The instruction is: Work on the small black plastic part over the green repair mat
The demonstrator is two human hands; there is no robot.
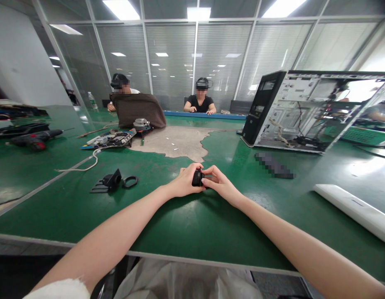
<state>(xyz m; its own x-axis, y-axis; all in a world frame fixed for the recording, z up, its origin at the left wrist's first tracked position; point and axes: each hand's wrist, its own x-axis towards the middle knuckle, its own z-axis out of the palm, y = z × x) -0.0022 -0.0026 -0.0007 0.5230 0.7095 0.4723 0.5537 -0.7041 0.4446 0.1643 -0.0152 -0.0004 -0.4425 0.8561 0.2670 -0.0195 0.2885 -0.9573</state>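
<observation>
Am gripping small black part [197, 178] between my left hand [184, 182] and right hand [217, 181]; black bracket [109, 182] and ring [130, 181] lying loose left of them on tabletop [192, 224].

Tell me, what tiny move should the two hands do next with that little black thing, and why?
Probably a small twist of the small black part. The left hand grips it from one side while the right hand pinches its other end with the fingertips, just above the green table. A loose black ring lies nearby, so pieces seem to come apart.
</observation>
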